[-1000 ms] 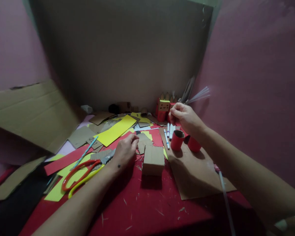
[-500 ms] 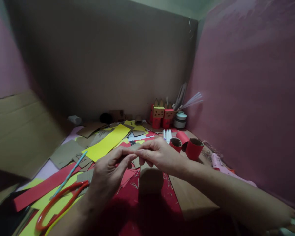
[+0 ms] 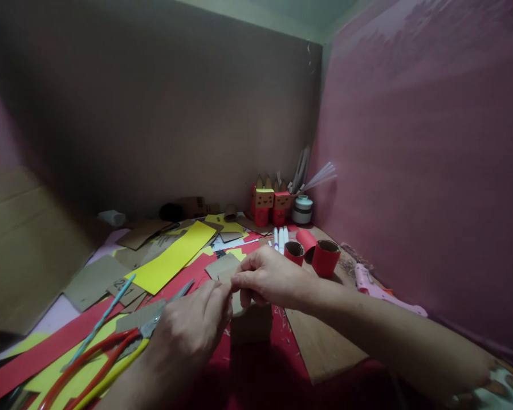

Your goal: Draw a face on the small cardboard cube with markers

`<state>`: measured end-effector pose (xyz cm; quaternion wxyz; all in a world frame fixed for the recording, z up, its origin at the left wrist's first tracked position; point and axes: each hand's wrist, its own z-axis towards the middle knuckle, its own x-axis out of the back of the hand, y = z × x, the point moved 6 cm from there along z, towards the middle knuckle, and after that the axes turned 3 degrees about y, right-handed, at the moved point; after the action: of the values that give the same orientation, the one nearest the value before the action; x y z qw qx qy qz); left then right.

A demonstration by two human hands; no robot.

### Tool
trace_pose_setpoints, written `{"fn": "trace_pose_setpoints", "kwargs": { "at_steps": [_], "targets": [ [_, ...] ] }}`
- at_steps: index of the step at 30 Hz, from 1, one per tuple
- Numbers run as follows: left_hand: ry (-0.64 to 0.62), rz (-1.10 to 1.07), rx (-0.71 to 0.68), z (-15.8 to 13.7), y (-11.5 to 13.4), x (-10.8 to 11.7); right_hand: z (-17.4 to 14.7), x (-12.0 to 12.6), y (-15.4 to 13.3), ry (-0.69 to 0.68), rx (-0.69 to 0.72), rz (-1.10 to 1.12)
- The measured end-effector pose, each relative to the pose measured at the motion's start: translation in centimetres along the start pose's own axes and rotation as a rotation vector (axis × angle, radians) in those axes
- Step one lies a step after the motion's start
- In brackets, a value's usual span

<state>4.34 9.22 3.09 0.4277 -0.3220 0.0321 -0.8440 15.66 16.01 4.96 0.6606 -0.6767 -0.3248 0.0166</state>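
My left hand [image 3: 192,324] and my right hand [image 3: 273,278] meet fingertip to fingertip at the middle of the table. Both are closed in a pinch; what lies between the fingers is hidden or too small to tell. Just beneath them stands a small brown cardboard box [image 3: 251,327], its top partly covered by my right hand. Flat cardboard pieces [image 3: 222,265] lie just beyond the fingers. Scissors [image 3: 147,327] with red-orange handles rest beside my left hand, near a light-blue stick [image 3: 100,319].
Yellow paper [image 3: 173,257] and a red strip [image 3: 47,347] cover the left. Right of my hands are red cardboard tubes [image 3: 326,259], white markers [image 3: 281,238], a brown board [image 3: 325,341] and a pink glue gun [image 3: 380,293]. Two red box figures [image 3: 264,208] and a jar [image 3: 302,209] stand behind.
My left hand has turned so its back faces up, its thumb now hidden. Both hands stay together over the box. The view has swung a little to the right, showing the scissors' blades.
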Motion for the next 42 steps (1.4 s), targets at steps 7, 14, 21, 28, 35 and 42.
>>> {"fn": "trace_pose_setpoints", "kwargs": {
  "at_steps": [7,14,21,28,35,42],
  "targets": [
    [0.054,-0.057,0.029,1.0,0.1,0.8,-0.8,-0.3,-0.6,-0.075,-0.021,-0.085],
    [0.073,-0.112,0.094,1.0,-0.2,1.5,-1.7,-0.7,-1.1,-0.255,-0.088,-0.147],
    [0.069,-0.244,0.518,0.5,-4.2,1.5,-2.7,2.8,-0.8,-0.011,0.063,0.152],
    [-0.041,-0.31,0.768,-0.6,-6.1,-0.5,-4.4,8.1,-0.3,0.246,0.362,0.411],
    [-0.101,-0.313,0.914,-1.5,-6.6,-2.4,-4.9,8.3,2.3,0.264,0.486,0.7],
    [-0.175,-0.28,0.923,-2.2,-6.5,-3.5,-3.8,8.5,5.5,0.269,0.548,0.706]
  ]
}}
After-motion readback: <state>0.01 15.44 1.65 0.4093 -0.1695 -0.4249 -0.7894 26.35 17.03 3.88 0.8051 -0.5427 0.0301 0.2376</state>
